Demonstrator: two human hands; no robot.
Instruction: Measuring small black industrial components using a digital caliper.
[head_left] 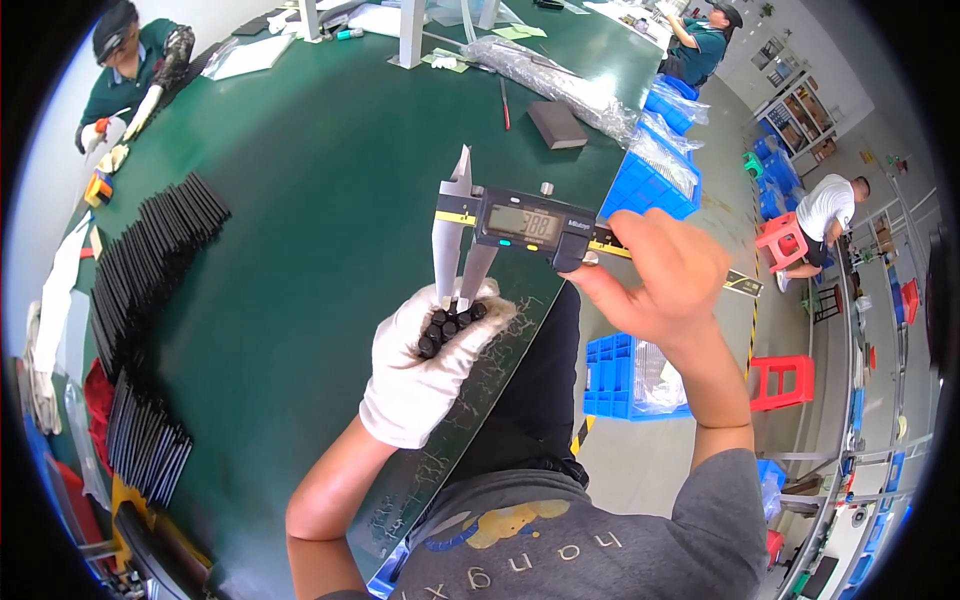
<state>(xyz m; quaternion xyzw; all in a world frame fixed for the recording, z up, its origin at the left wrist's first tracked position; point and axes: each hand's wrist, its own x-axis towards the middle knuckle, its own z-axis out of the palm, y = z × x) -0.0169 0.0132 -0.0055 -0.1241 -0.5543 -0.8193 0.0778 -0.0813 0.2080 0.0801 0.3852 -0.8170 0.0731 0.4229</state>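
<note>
My left hand [418,368], in a white glove, is closed round a bundle of several black rods [447,327], their round ends facing up. Bare and closed, my right hand [665,280] grips the beam of a digital caliper [530,225] with a lit display. The caliper's jaws point down at the rod ends. Their tips meet the bundle near one rod; whether they clamp it is too small to tell.
Rows of black rods [150,260] lie on the green table [310,150] at left. A dark box [558,125] and a plastic-wrapped bundle [550,85] lie at the far side. Blue crates [610,375] and red stools [782,383] stand right. Other people work farther off.
</note>
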